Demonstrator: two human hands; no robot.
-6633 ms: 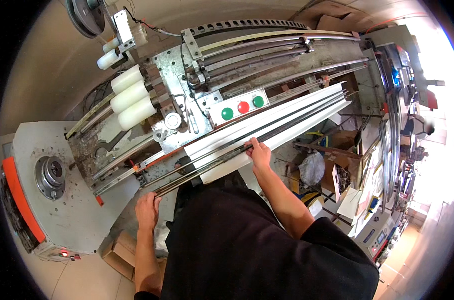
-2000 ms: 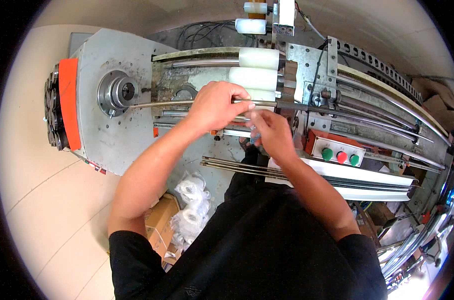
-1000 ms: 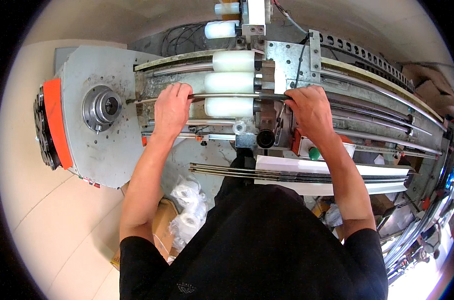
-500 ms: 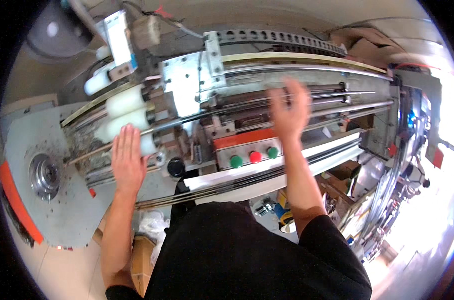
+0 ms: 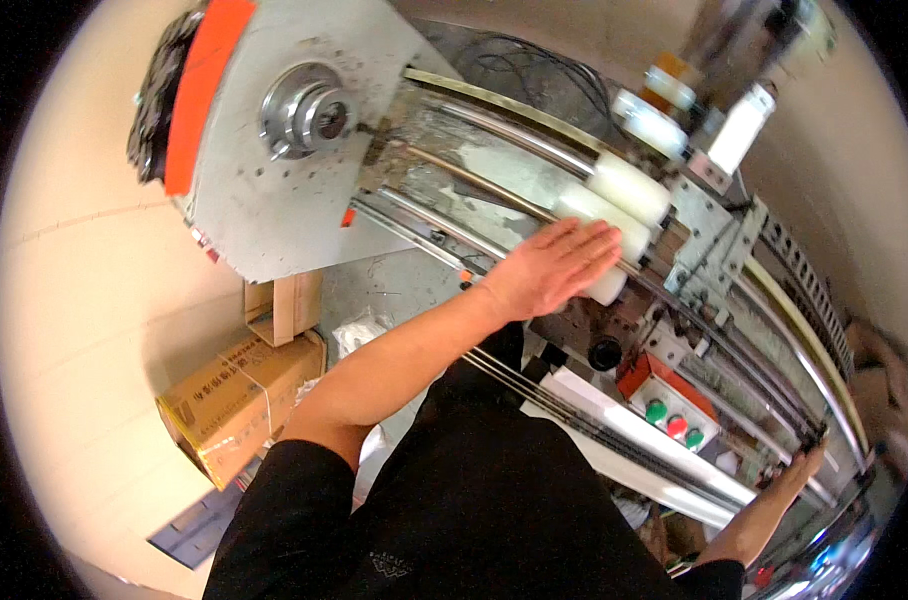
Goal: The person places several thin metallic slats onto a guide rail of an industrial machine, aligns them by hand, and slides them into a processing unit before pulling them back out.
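Observation:
My left hand [image 5: 559,268] lies flat, fingers stretched out and together, over the thin metal rod [image 5: 484,185] and against the white rollers [image 5: 606,218]. Its palm faces down and nothing shows in its grasp. Far to the right, my right hand [image 5: 800,468] reaches to the other end of the long dark rods [image 5: 739,355], beside a small black bracket [image 5: 812,434]. Blur and its small size hide what those fingers do. At the left end of the machine, a round metal chuck [image 5: 324,115] sits on the grey end plate [image 5: 244,200].
A control box [image 5: 674,410] with green and red buttons sits on the machine's near side. White rails [image 5: 614,455] with thin rods run in front of my body. Cardboard boxes [image 5: 244,400] stand on the floor at left. A white cylinder [image 5: 742,130] rises behind the rollers.
The view has swung left, bringing the chuck and cardboard boxes further in. My right hand has moved right along the rods to their far end. My left hand stays flat at the rollers.

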